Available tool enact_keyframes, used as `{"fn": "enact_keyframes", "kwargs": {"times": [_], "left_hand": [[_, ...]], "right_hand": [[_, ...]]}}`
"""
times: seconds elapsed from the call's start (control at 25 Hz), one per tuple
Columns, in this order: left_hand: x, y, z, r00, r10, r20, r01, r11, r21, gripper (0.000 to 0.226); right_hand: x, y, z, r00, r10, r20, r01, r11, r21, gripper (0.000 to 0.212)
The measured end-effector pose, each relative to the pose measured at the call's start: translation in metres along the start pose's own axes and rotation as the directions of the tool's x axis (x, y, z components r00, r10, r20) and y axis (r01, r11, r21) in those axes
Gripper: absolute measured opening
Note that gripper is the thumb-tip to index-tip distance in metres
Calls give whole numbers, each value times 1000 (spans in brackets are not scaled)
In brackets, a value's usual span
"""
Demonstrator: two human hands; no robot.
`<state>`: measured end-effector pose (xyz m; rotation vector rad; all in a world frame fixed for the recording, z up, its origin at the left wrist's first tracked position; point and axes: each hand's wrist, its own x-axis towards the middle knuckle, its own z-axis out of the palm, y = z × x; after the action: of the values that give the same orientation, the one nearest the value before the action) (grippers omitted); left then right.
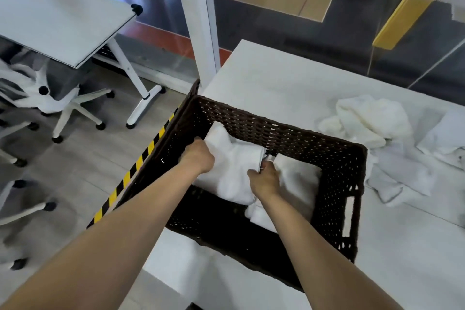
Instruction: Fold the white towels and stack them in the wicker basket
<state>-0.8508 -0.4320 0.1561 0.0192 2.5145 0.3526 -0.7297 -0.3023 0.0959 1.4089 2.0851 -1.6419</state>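
Towel in work: folded white towel (234, 168) is inside the wicker basket (276, 131), in its left half, near the far-left corner.
Long axis: it seems to run from the near wall toward the far wall, so the hands hold it across the shorter way.
Relation to hands: the towel lies between the two hands, and neither is clearly nearer.
Left hand (198, 156): closed, fingers curled over the towel's left edge, close to the basket's left wall.
Right hand (264, 178): closed, it pinches the towel's right edge.
Neighbour: second white towel (299, 178) lies in the right half, just beside the held one and perhaps partly under it.
Contact with bottom: I cannot tell if the held towel rests already.
Next move, my judgement: lower it flat and let go on both sides together.
Waiting: unfolded towels (364, 121) lie in a heap on the white table (276, 75), right of the basket.
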Motion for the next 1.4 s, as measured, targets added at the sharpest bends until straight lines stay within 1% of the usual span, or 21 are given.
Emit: {"fn": "enact_keyframes", "kwargs": {"times": [0.08,0.12,0.2,0.24,0.28,0.32,0.36,0.4,0.44,0.48,0.52,0.56,0.6,0.68,0.76,0.88,1.04,1.12,1.2,1.32,1.4], "left_hand": [[4,-2,6,999,0,-46,2,999,48,47],[4,-2,11,994,32,-106,-19,992,121,47],[-2,0,21,957,186,-221,-99,930,354,51],[-5,3,28,941,270,-205,-155,880,449,54],[-5,4,35,940,318,-119,-219,836,503,58],[-3,5,44,948,319,0,-273,809,521,62],[2,4,51,953,280,116,-298,797,525,66],[9,0,56,951,234,203,-308,797,519,70],[16,-4,59,945,206,253,-312,801,512,73],[23,-8,63,941,192,280,-314,802,507,74],[27,-11,67,937,185,297,-318,805,502,74],[29,-14,70,934,185,307,-321,812,488,73],[31,-16,72,930,193,312,-327,821,468,72],[31,-19,74,920,221,323,-350,832,430,72],[32,-20,70,915,232,331,-359,842,403,73],[24,-19,60,906,243,347,-381,823,420,72],[-13,-13,45,892,353,284,-448,778,441,60],[-36,-10,36,865,449,222,-500,748,437,54],[-62,-8,27,813,572,108,-560,717,415,46],[-102,-13,22,665,743,-80,-687,649,327,33],[-128,-17,25,560,810,-173,-751,585,307,33]], "right_hand": [[9,3,5,1000,-27,-15,27,999,-45,31],[14,6,7,999,-45,-14,44,996,-71,30],[21,11,10,997,-81,-12,79,989,-126,28],[21,10,9,994,-105,-16,101,982,-161,29],[21,9,9,991,-134,-24,127,973,-190,32],[20,9,8,984,-175,-41,161,960,-228,36],[19,10,7,969,-240,-64,210,929,-304,43],[16,10,7,937,-340,-77,274,856,-439,54],[15,11,7,886,-459,-61,338,731,-593,64],[14,12,10,830,-558,-5,393,590,-705,70],[13,14,12,784,-618,57,434,481,-762,68],[14,17,15,773,-622,124,465,423,-778,61],[14,21,16,794,-583,171,470,411,-781,55],[13,29,16,870,-444,215,420,438,-795,54],[11,30,14,895,-388,219,388,437,-811,56],[1,21,6,897,-375,235,396,441,-806,56],[-27,12,-14,908,-379,178,367,517,-773,56],[-46,9,-25,901,-417,119,357,557,-750,54],[-66,5,-36,880,-472,49,354,585,-730,49],[-106,9,-55,822,-559,-107,345,639,-688,44],[-130,18,-66,769,-609,-194,343,650,-678,44]]}}
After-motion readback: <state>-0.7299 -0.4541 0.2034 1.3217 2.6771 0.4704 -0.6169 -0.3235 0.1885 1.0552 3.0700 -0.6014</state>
